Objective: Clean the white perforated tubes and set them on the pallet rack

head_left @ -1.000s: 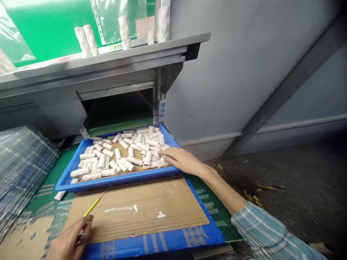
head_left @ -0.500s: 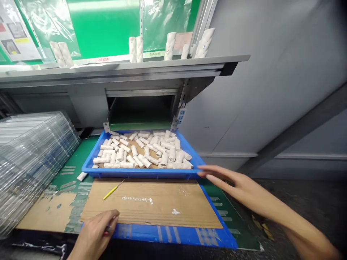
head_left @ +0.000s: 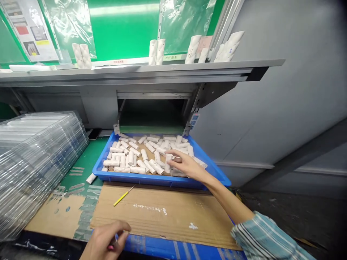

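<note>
In the blue tray [head_left: 162, 182] lie many short white tubes [head_left: 131, 159], scattered over a brown sheet. My right hand [head_left: 187, 165] reaches over the tray's near right part, its thumb and fingers closed on a white tube [head_left: 168, 164] that stands among the others. Low in the picture, my left hand [head_left: 107, 240] is curled just in front of the cardboard sheet [head_left: 146, 220]. Something small and pinkish shows between its fingers; most of it is hidden. A yellow-handled pick [head_left: 121, 198] with a thin metal tip rests on the cardboard.
Stacked clear plastic trays [head_left: 40, 159] fill the left side. A single white tube [head_left: 91, 178] lies left of the blue tray. Behind is a chute [head_left: 151, 117], under a metal shelf [head_left: 135, 75] bearing several white tubes. A grey wall [head_left: 260, 115] is at right.
My right hand has moved left from the tray's right corner into the tubes and closed on one. My left hand stays curled near the cardboard's front edge. The view has shifted.
</note>
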Demonstrator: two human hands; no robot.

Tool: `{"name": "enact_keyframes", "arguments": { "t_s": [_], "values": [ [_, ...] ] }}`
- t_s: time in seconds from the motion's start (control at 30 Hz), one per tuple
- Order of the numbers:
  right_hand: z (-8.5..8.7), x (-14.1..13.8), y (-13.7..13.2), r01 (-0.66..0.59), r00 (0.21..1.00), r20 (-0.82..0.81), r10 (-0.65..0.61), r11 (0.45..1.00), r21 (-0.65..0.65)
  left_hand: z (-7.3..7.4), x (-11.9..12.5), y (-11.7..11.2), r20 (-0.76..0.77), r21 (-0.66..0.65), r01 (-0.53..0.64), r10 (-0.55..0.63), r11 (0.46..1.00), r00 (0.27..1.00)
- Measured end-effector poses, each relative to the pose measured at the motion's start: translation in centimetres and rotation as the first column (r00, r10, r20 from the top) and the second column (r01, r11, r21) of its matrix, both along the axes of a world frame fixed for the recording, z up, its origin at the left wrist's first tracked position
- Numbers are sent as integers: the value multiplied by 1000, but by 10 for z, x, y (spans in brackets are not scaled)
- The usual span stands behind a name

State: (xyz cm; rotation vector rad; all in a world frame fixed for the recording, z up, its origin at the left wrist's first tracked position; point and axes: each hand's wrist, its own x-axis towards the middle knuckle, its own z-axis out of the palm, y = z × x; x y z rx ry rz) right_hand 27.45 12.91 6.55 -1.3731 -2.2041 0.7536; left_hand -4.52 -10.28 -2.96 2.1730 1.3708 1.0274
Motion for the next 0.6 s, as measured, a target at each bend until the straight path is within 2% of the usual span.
{"name": "enact_keyframes", "arguments": {
  "t_s": [0.07, 0.1, 0.17, 0.23, 0.27, 0.33, 0.47, 0.53, 0.6],
  "values": [
    [-1, -6, -26, -52, 979, -196, 50, 999, -6, 23, 1, 18, 55, -52, -30, 33, 998, 998],
    [-3, -11, -39, -74, 943, -326, 65, 997, -15, 37, 5, 30, 75, -68, -36, 41, 997, 996],
    [-8, -25, -62, -163, 730, -680, 67, 984, -77, 63, 19, 56, 144, -98, -47, 61, 994, 988],
    [-14, -38, -79, -228, 529, -848, 26, 967, -112, 81, 37, 82, 221, -137, 22, 9, 990, 975],
    [-17, -44, -84, -243, 470, -883, 12, 963, -117, 85, 46, 93, 255, -146, 56, -17, 988, 967],
    [-23, -51, -89, -244, 404, -915, -9, 962, -118, 84, 60, 110, 339, -136, 97, -45, 986, 940],
    [-31, -51, -88, -201, 358, -931, -77, 967, -157, 69, 71, 120, 424, -131, 154, -85, 979, 901],
    [-33, -46, -86, -233, 335, -935, -112, 952, -197, 64, 69, 120, 370, -41, 233, -202, 972, 907],
    [-33, -41, -86, -339, 330, -934, -135, 907, -251, 65, 64, 121, 310, 91, 268, -283, 959, 908]
  ]
}}
